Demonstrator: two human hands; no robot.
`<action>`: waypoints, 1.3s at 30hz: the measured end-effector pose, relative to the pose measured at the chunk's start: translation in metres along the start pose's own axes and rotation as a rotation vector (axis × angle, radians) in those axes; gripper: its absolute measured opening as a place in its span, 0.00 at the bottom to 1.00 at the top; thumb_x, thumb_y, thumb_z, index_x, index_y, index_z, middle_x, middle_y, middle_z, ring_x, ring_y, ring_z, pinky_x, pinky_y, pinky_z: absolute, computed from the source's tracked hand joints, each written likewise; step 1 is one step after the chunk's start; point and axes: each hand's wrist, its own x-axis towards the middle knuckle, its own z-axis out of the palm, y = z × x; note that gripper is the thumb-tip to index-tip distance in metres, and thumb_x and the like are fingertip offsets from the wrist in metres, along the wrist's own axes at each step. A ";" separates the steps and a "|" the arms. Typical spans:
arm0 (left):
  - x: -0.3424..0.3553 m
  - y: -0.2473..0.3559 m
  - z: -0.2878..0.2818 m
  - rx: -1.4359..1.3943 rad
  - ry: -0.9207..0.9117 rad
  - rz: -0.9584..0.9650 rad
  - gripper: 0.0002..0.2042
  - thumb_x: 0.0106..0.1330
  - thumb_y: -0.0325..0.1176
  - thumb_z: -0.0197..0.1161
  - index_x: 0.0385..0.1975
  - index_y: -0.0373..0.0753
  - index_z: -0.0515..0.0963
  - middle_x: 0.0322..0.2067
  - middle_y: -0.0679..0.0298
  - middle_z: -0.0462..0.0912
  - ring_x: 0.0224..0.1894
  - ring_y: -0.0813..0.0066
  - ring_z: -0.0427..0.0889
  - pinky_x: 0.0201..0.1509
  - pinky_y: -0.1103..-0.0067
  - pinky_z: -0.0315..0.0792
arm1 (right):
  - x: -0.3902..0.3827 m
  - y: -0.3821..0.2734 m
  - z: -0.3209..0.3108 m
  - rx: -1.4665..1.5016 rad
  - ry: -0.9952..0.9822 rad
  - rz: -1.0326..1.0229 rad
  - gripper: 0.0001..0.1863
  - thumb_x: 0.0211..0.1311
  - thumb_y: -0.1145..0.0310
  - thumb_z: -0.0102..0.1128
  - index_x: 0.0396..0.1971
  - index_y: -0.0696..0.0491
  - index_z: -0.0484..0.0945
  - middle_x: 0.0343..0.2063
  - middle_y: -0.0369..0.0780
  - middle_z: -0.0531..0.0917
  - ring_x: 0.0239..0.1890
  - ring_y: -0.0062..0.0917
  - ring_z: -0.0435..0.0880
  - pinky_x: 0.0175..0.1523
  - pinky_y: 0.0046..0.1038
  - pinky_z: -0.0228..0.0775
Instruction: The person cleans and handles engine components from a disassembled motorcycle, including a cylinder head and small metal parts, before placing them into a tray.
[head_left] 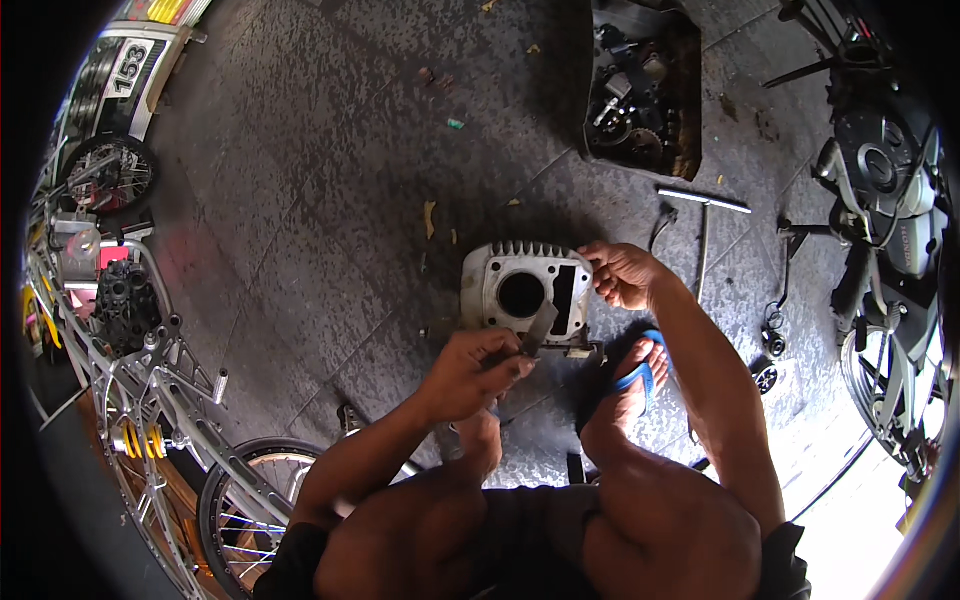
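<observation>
A finned engine cylinder block [480,285] stands on the floor in front of my feet, its flat face with the round bore turned up. My left hand [478,370] is closed on a flat metal blade, a scraper [541,324] by its look, which points up over the near right part of that face. Whether the blade touches the metal I cannot tell. At the block's far right corner, the fingers of my right hand [624,275] are closed on its edge. The far side of that grip is hidden.
A box of engine parts [690,150] lies at the far right. Nearer are a T-handle wrench [705,204] and small loose parts [773,335]. A motorcycle [880,180] lines the right side; a bare frame [190,400] and a spoked wheel [210,520] stand left. My sandalled foot [636,375] is beside the block.
</observation>
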 end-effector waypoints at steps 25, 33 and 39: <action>0.012 0.002 0.017 1.108 0.322 0.239 0.19 0.70 0.42 0.63 0.54 0.37 0.80 0.30 0.52 0.87 0.29 0.50 0.87 0.34 0.61 0.81 | -0.134 0.061 0.080 -0.261 0.176 -0.556 0.12 0.71 0.66 0.63 0.39 0.62 0.80 0.28 0.39 0.84 0.29 0.19 0.82 0.36 0.22 0.76; 0.023 0.008 0.015 1.213 0.279 0.214 0.13 0.72 0.40 0.60 0.51 0.42 0.80 0.26 0.52 0.87 0.28 0.50 0.87 0.34 0.60 0.81 | -0.119 0.076 0.061 -0.348 0.295 -0.544 0.14 0.71 0.63 0.61 0.41 0.61 0.81 0.28 0.37 0.84 0.29 0.18 0.81 0.32 0.22 0.76; 0.027 0.018 -0.012 1.052 0.428 0.465 0.14 0.70 0.38 0.65 0.50 0.38 0.80 0.44 0.46 0.85 0.47 0.49 0.86 0.46 0.64 0.80 | -0.120 0.077 0.065 -0.424 0.381 -0.525 0.16 0.69 0.59 0.64 0.36 0.61 0.82 0.24 0.38 0.83 0.28 0.19 0.76 0.37 0.29 0.70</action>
